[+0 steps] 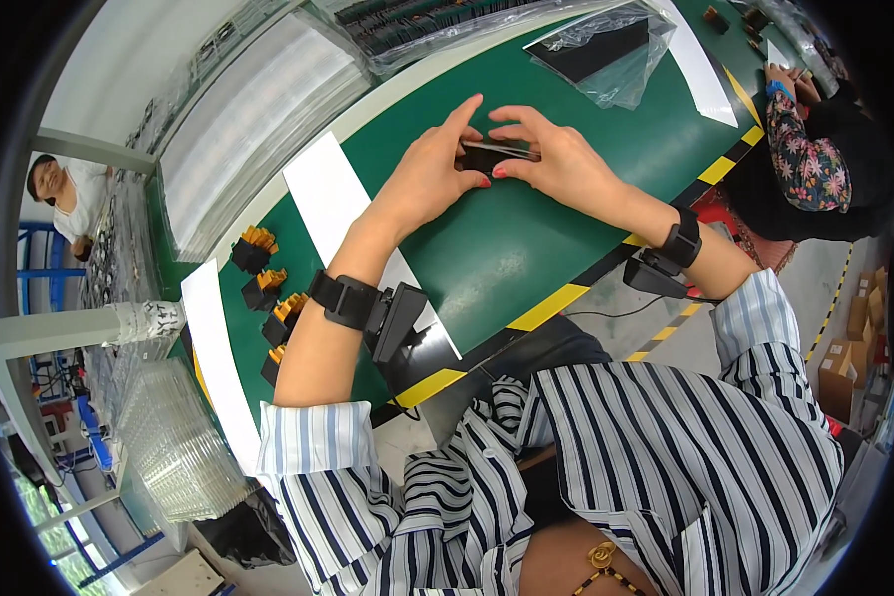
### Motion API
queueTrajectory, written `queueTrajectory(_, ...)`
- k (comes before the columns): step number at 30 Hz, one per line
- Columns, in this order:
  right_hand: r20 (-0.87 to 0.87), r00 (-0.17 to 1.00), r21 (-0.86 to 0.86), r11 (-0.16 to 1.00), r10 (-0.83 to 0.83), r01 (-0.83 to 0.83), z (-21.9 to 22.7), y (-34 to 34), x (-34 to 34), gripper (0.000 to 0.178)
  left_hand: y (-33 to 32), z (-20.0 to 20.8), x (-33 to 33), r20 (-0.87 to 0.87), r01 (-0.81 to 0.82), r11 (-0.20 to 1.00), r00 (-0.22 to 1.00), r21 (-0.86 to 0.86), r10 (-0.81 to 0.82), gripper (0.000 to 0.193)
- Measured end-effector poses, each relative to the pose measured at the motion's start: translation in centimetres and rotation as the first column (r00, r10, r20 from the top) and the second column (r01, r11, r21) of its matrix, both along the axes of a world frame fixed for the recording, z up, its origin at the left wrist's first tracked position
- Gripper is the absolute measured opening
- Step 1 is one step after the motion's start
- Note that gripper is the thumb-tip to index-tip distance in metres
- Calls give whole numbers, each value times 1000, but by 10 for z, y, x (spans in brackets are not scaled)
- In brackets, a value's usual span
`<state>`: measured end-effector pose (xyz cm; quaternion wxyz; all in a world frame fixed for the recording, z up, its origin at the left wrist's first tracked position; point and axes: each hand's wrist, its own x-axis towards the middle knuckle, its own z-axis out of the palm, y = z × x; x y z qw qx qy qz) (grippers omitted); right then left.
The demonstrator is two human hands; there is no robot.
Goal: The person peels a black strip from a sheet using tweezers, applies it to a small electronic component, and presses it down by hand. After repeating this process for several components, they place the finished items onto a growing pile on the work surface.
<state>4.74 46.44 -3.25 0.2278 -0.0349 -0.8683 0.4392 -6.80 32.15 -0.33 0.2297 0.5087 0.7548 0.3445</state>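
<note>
Between my two hands, above the green tabletop (pixel 487 268), is a thin, flat dark piece (pixel 489 156) with a light, shiny edge. My left hand (pixel 432 174) grips its left end, thumb at the near side and index finger raised. At its right end, my right hand (pixel 556 164) pinches it between thumb and curled fingers. The piece's exact kind cannot be made out. To the left of my left forearm stand several black and orange block-shaped parts (pixel 258 248) in a row.
White strips (pixel 328 179) cross the table. Clear plastic bags with a dark sheet (pixel 606 50) lie at the far side. Stacked clear trays (pixel 184 437) stand left. Yellow-black tape (pixel 546 306) marks the near edge. A co-worker's floral sleeve (pixel 810 164) is at right; another person (pixel 74 194) is far left.
</note>
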Motion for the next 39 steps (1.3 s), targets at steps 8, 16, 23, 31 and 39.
queueTrajectory(8,-51,998,212,977,23,-12,-2,14,-2,21,0,-4,4,-31,-41,995,999,89,44,87)
queueTrajectory(16,22,1000,147,989,-17,14,17,1,3,21,-2,-8,2,7,-64,993,998,103,64,90)
queueTrajectory(23,92,995,231,973,-26,5,4,0,9,24,-3,-7,5,-104,4,990,995,141,11,85)
queueTrajectory(31,55,998,184,981,43,-52,-6,1,-7,26,-7,-9,3,54,-63,994,997,85,59,78)
queueTrajectory(39,110,993,178,982,50,-69,5,9,-7,29,-6,-12,5,54,-104,987,994,125,98,76)
